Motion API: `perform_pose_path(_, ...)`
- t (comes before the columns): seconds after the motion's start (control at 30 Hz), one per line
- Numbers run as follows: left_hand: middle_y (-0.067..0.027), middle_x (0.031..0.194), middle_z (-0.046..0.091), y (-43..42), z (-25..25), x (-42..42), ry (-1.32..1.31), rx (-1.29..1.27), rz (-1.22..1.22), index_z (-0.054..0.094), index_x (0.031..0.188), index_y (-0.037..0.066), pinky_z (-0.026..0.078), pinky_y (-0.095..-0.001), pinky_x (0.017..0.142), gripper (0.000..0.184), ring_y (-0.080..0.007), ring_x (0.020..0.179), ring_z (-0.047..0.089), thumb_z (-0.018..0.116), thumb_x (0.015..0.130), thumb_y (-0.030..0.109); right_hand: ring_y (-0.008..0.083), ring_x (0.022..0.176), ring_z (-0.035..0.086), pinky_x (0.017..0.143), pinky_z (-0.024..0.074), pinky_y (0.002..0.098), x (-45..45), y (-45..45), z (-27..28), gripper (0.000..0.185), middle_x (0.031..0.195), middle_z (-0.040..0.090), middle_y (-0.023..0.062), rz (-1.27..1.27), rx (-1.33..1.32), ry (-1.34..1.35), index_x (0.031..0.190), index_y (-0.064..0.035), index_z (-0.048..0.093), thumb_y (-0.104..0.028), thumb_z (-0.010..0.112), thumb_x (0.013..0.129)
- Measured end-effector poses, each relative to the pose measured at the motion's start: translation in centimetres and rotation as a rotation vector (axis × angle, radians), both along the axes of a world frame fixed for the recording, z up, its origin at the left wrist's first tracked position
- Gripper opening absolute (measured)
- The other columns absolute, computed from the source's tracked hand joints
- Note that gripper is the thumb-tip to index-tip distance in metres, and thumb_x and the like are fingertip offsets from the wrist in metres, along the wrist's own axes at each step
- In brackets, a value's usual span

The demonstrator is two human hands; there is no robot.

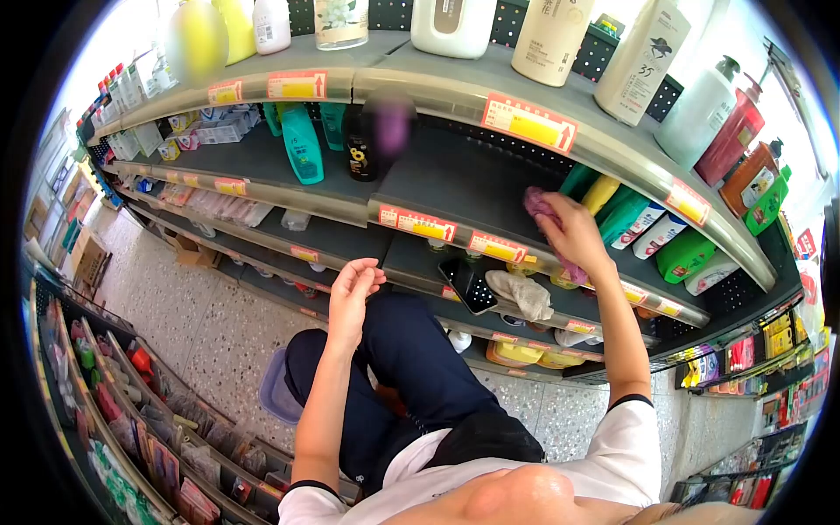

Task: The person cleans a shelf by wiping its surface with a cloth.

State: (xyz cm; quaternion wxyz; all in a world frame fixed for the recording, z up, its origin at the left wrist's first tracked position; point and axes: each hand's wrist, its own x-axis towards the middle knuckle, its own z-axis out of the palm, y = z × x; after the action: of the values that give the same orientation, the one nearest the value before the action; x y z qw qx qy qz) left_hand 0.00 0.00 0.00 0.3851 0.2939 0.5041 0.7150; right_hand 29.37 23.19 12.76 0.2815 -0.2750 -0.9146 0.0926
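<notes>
My right hand (573, 234) is closed around a crumpled purple cloth (544, 206), pressed to the dark middle shelf (464, 192). Part of the cloth hangs below my palm at the shelf's front edge. Just right of it, green and yellow bottles (599, 194) stand in a row. My left hand (354, 293) hovers above my knee in front of the lower shelf, fingers loosely bent and nothing visible in them. Below the middle shelf, a black phone (468, 285) lies beside a bunched grey-beige cloth (521, 296).
Large pump and shampoo bottles (549, 39) line the top shelf overhead. Teal bottles (302, 147) and a black bottle (360, 149) stand left on the middle shelf. A bluish plastic basin (277, 387) sits on the floor by my leg. Another stocked rack (157, 420) is behind at left.
</notes>
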Motion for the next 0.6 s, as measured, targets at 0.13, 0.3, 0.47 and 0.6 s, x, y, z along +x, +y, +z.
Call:
perform_pose_path(0.13, -0.0036, 0.103, 0.067, 0.1, -1.0, 0.9, 0.059, -0.050, 0.018, 0.063, 0.118, 0.005, 0.049, -0.0251, 0.084, 0.021, -0.0113, 0.096, 0.063, 0.056, 0.103, 0.017, 0.0380, 0.105, 0.065, 0.089, 0.0524, 0.0418, -0.6, 1.8, -1.8, 0.035, 0.115, 0.068, 0.0173, 0.208, -0.088, -0.131, 0.124, -0.0035, 0.066, -0.010, 0.066, 0.089)
perform_pose_path(0.3, -0.0037, 0.104, 0.066, 3.3, -1.3, 0.3, 0.159, 0.050, 0.083, 0.063, 0.117, 0.004, 0.049, -0.0252, 0.083, 0.019, -0.0101, 0.095, 0.061, 0.058, 0.103, 0.015, 0.0333, 0.099, 0.065, 0.087, 0.0521, 0.0384, -1.3, 4.0, -1.4, 0.031, 0.111, 0.065, 0.0139, 0.402, -0.209, -0.199, 0.118, -0.0045, 0.070, -0.008, 0.068, 0.088)
perform_pose_path(0.47, -0.0074, 0.113, 0.064, 5.9, -1.7, 0.7, 0.545, 0.136, 0.253, 0.063, 0.113, 0.002, 0.049, -0.0288, 0.087, 0.016, -0.0136, 0.100, 0.061, 0.060, 0.100, 0.009, 0.0290, 0.094, 0.065, 0.084, 0.0523, 0.0360, -2.2, 4.3, -1.0, 0.029, 0.104, 0.064, 0.0117, 0.399, -0.261, -0.306, 0.112, -0.0059, 0.073, -0.004, 0.071, 0.083)
perform_pose_path(0.6, -0.0159, 0.123, 0.062, 8.1, 0.3, 1.0, 0.954, 0.303, 0.377, 0.067, 0.112, 0.001, 0.044, -0.0448, 0.103, 0.023, -0.0364, 0.122, 0.054, 0.064, 0.090, 0.007, 0.0267, 0.092, 0.066, 0.081, 0.0528, 0.0353, -2.8, 4.4, -1.5, 0.026, 0.102, 0.067, 0.0117, 0.359, -0.329, -0.230, 0.107, -0.0028, 0.075, -0.001, 0.072, 0.081)
